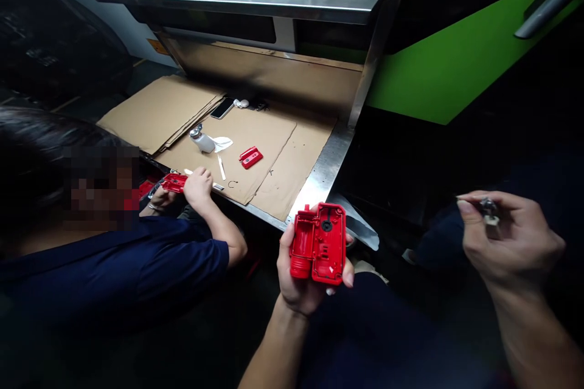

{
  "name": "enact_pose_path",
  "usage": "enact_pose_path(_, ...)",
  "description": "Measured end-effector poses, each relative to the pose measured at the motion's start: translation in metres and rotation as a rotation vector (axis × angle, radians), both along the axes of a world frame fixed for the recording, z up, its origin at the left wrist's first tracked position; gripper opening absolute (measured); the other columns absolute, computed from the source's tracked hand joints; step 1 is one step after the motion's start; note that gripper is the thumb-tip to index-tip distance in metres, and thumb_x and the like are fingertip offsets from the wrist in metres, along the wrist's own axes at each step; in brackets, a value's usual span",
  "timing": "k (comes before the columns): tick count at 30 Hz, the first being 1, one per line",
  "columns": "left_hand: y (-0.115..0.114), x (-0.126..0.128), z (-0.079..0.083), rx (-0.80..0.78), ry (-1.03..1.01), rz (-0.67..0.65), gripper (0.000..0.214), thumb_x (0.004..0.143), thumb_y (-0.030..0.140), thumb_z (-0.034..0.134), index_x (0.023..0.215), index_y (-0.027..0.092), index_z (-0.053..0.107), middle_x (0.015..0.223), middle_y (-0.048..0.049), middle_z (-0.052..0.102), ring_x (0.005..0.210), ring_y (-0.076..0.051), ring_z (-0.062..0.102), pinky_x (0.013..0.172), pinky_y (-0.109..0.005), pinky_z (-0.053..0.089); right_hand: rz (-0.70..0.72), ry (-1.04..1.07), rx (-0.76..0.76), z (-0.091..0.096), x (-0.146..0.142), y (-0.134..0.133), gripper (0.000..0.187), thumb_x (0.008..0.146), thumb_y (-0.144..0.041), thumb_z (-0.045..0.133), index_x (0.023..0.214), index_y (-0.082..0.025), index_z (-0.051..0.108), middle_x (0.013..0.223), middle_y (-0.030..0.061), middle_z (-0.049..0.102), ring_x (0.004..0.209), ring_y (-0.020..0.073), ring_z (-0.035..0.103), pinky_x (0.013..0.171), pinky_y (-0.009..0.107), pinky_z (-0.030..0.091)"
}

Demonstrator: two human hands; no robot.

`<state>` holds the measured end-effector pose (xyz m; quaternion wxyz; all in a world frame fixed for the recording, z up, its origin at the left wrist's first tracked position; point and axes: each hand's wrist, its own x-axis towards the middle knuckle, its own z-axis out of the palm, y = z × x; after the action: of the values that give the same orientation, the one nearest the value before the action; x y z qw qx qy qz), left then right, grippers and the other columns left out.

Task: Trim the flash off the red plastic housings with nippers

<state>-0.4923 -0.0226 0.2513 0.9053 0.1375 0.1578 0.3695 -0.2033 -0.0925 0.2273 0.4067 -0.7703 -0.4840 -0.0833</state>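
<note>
From where I stand, at the far left a co-worker (137, 261) bends over a red part (174, 182), one elbow stuck out towards the person's left hand (298, 296); a swing of it could jolt that hand. On the counter (314, 194), the pump bottle (203, 141) could tip if an arm catches it, perhaps wetting the cardboard (274, 179). The left hand's grip is clamped around the red housing (327, 246), hollow side up, just off the counter's near edge; a loose hold could drop it. Well apart at right, the right hand's (513, 243) grip is closed on a small metal-ended object (490, 216), hard to make out; if it slips, it could scratch the plastic.
</note>
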Motion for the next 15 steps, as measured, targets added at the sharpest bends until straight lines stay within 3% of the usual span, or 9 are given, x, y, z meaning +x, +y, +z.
enact_pose_path(5,0.008,-0.002,-0.001,-0.017,-0.041,-0.027,0.069,0.095,0.065,0.038,0.104,0.004,0.07,0.086,-0.0161,0.066,0.051,-0.018,0.063,0.033,-0.017,0.036,0.104,-0.217,-0.121,-0.051,0.048,0.024,0.023,0.096,-0.03,0.051,0.117,-0.029,0.06,0.121,0.0066,0.064,0.106,0.0372,0.061,0.08,0.048,0.049)
enact_pose_path(8,0.013,-0.002,0.0,-0.039,-0.021,-0.008,0.075,0.096,0.065,0.033,0.101,0.0,0.07,0.083,-0.0173,0.065,0.051,-0.017,0.062,0.033,-0.016,0.036,0.095,-0.152,-0.258,-0.072,0.056,0.042,0.02,0.096,-0.037,0.05,0.108,-0.025,0.062,0.11,0.0088,0.067,0.094,0.0323,0.063,0.07,0.04,0.045)
enact_pose_path(11,0.019,-0.002,0.004,-0.129,0.012,0.093,0.08,0.099,0.062,0.018,0.102,0.002,0.07,0.087,-0.0184,0.065,0.053,-0.018,0.063,0.033,-0.016,0.036,0.17,-0.054,-0.376,-0.089,0.041,0.062,0.021,0.093,-0.04,0.054,0.1,-0.023,0.065,0.088,0.0063,0.069,0.074,0.0244,0.063,0.061,0.033,0.042)
enact_pose_path(15,0.027,-0.004,0.01,-0.258,0.027,0.214,0.08,0.101,0.059,0.012,0.101,0.003,0.07,0.095,-0.0196,0.066,0.056,-0.019,0.064,0.033,-0.016,0.036,0.374,-0.005,-0.585,-0.105,0.0,0.102,0.028,0.089,-0.047,0.059,0.097,-0.021,0.064,0.087,0.0044,0.069,0.071,0.0212,0.064,0.061,0.031,0.044)
